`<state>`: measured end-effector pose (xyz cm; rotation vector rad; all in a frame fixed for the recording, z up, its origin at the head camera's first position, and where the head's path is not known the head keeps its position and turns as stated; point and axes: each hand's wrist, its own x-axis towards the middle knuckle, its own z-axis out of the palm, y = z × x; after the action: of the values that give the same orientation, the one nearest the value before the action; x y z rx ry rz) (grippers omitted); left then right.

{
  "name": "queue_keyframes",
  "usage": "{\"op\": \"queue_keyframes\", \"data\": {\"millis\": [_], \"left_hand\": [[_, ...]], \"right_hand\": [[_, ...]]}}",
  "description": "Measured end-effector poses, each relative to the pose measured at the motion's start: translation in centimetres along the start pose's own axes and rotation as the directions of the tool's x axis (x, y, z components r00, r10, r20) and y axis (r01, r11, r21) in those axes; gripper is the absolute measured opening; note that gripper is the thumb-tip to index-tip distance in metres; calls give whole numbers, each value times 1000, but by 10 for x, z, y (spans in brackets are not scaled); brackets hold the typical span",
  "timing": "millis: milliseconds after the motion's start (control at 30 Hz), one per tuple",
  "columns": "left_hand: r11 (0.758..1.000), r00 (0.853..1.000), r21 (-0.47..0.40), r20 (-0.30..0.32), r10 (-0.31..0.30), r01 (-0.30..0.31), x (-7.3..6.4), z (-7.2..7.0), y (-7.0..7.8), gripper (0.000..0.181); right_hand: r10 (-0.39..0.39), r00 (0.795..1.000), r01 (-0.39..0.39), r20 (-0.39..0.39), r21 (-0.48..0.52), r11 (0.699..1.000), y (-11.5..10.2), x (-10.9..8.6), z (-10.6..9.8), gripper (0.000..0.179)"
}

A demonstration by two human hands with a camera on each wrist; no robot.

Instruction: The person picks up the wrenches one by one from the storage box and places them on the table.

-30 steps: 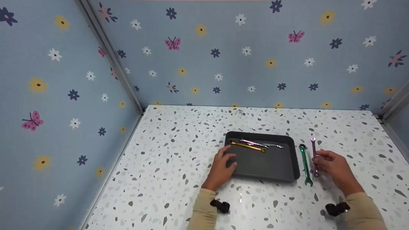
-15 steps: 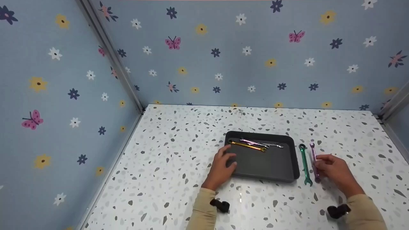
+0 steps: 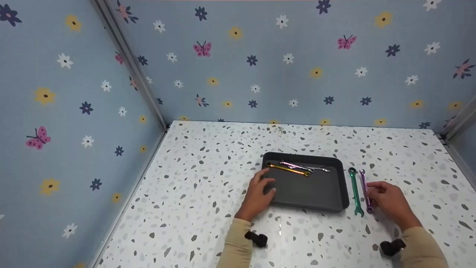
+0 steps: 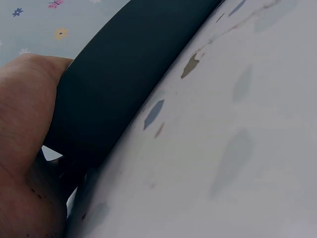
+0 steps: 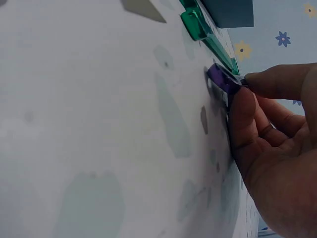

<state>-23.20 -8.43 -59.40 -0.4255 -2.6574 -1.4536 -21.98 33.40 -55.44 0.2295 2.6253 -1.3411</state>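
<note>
My right hand (image 3: pixel 390 201) pinches a purple combination wrench (image 3: pixel 364 182) between thumb and fingers, low over the table to the right of the tray. In the right wrist view the purple wrench's end (image 5: pixel 224 79) shows close to the tabletop. A green wrench (image 3: pixel 355 191) lies just left of it, nearly parallel. My left hand (image 3: pixel 256 197) grips the left side of the dark grey tray (image 3: pixel 308 191), its fingers over the rim. Inside, along the far side, lie a gold wrench (image 3: pixel 289 169), a pink one (image 3: pixel 293 165) and a silver one (image 3: pixel 322 169), partly overlapping.
The speckled white table (image 3: pixel 208 167) meets a flowered blue back wall (image 3: pixel 267 82) and a left side wall (image 3: pixel 74 156). Black wrist cameras (image 3: pixel 256 239) sit on both sleeves. The tray's right rim stands close beside the green wrench.
My right hand has brought the purple wrench slightly nearer and lower, alongside the green one. My left hand and the tray stay in place.
</note>
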Motion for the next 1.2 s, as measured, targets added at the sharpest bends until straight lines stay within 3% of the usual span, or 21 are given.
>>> {"op": "queue_keyframes", "data": {"millis": [400,800,1200], "left_hand": [[1000,1000,25,6,-3,2,0,-2,2,31],[1000,1000,9,1,10,-10,-1,-2,3,30],[1000,1000,12,-7,21,-21,0,-2,1,30]], "right_hand": [[12,1000,-14,-18,-85,996,-3,1,6,47],[-35,999,34,-15,-69,997,3,-1,5,44],[-22,999,22,-32,-9,1000,7,0,4,44]]}}
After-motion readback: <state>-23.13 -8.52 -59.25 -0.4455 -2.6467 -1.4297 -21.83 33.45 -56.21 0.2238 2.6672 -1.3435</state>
